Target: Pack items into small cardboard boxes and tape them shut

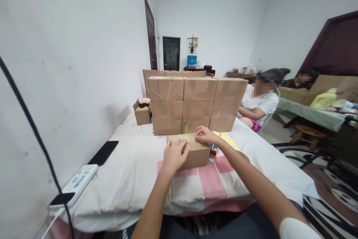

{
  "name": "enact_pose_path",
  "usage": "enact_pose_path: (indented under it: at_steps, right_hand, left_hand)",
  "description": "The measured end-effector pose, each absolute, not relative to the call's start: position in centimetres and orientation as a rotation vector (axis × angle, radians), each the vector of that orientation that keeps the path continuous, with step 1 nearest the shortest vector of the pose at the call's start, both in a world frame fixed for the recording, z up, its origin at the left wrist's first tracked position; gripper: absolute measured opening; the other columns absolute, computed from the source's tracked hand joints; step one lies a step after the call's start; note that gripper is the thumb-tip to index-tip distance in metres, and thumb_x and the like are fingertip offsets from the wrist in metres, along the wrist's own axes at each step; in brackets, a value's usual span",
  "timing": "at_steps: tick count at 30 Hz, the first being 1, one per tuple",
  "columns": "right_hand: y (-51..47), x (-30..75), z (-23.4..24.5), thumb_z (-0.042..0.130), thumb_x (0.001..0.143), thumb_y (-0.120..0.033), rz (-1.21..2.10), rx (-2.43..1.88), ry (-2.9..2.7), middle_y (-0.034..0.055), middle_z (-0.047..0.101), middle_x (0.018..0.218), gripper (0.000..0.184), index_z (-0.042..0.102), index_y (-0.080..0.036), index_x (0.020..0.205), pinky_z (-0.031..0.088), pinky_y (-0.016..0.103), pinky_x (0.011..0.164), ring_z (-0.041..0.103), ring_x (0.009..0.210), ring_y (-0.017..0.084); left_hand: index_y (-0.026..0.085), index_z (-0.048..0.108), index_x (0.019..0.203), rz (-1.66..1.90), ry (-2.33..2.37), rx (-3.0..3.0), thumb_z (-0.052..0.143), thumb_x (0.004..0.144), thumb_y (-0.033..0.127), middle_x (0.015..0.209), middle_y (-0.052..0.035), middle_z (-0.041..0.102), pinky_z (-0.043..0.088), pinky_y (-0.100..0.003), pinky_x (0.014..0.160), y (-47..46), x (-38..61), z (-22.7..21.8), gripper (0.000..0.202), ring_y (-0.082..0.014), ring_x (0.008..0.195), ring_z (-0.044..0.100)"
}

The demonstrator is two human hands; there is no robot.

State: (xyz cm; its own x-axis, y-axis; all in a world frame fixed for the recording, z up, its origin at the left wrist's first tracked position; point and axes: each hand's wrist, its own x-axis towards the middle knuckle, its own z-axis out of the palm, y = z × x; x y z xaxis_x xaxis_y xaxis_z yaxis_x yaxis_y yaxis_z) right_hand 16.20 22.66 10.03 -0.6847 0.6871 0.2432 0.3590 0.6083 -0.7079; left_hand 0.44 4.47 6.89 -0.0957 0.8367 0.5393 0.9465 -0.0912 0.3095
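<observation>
A closed brown cardboard box point(195, 159) sits on the cloth-covered table in front of me, with a shiny strip like clear tape point(190, 138) across its top. My left hand point(175, 154) rests on the top's left side, its fingers spread over the cardboard. At the top's right far part, my right hand point(205, 135) has its fingers curled in a pinch by the strip; what is between the fingertips is too small to make out. Just right of the box lies a small orange and blue object point(214, 150), partly hidden by my right wrist.
Right behind the box stands a stack of taped cardboard boxes point(198, 110). A small open box point(142, 114) is at its left. A yellow sheet point(229, 141) lies to the right. Along the left edge are a black phone point(104, 152) and a power strip point(79, 182). A person point(260, 103) sits beyond, right.
</observation>
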Motion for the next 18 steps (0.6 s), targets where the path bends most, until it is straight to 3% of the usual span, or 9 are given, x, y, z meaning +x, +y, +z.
enact_pose_path:
  at_steps: [5, 9, 14, 18]
  right_hand:
    - [23.4, 15.8, 8.4, 0.076, 0.067, -0.042, 0.986, -0.771, -2.305, 0.0124, 0.065, 0.106, 0.026, 0.071, -0.017, 0.063, 0.044, 0.041, 0.100, 0.063, 0.100, 0.025]
    - [23.3, 16.9, 9.5, 0.071, 0.074, -0.052, 1.087, -0.692, -2.140, 0.0121, 0.063, 0.120, 0.035, 0.070, -0.018, 0.071, 0.040, 0.040, 0.104, 0.059, 0.114, 0.025]
    - [22.6, 18.1, 11.8, 0.073, 0.078, -0.053, 1.360, -0.509, -2.058, 0.0100, 0.059, 0.134, 0.034, 0.072, -0.019, 0.073, 0.038, 0.042, 0.105, 0.057, 0.120, 0.025]
    - [23.1, 17.3, 10.5, 0.076, 0.075, -0.050, 1.057, -0.545, -2.363, 0.0111, 0.062, 0.128, 0.033, 0.070, -0.019, 0.066, 0.033, 0.046, 0.110, 0.055, 0.121, 0.027]
  left_hand:
    - [0.026, 0.061, 0.127, -0.943, -2.021, -1.973, 0.058, 0.094, 0.040, 0.122, -0.0071, 0.072, 0.028, -0.051, 0.113, 4.8, 0.7, 6.9, 0.036, -0.0260, 0.115, 0.064]
    - [0.026, 0.065, 0.122, -0.888, -2.010, -1.977, 0.069, 0.086, 0.047, 0.124, -0.0064, 0.070, 0.035, -0.048, 0.108, 5.1, 1.0, 6.5, 0.042, -0.0266, 0.115, 0.062]
    - [0.027, 0.068, 0.117, -0.832, -1.973, -1.947, 0.071, 0.085, 0.048, 0.124, -0.0053, 0.068, 0.039, -0.044, 0.104, 5.3, 0.9, 5.9, 0.039, -0.0250, 0.113, 0.061]
    - [0.028, 0.067, 0.121, -0.809, -1.970, -1.938, 0.068, 0.086, 0.049, 0.126, -0.0056, 0.068, 0.037, -0.045, 0.108, 5.1, 0.8, 5.7, 0.040, -0.0251, 0.114, 0.060]
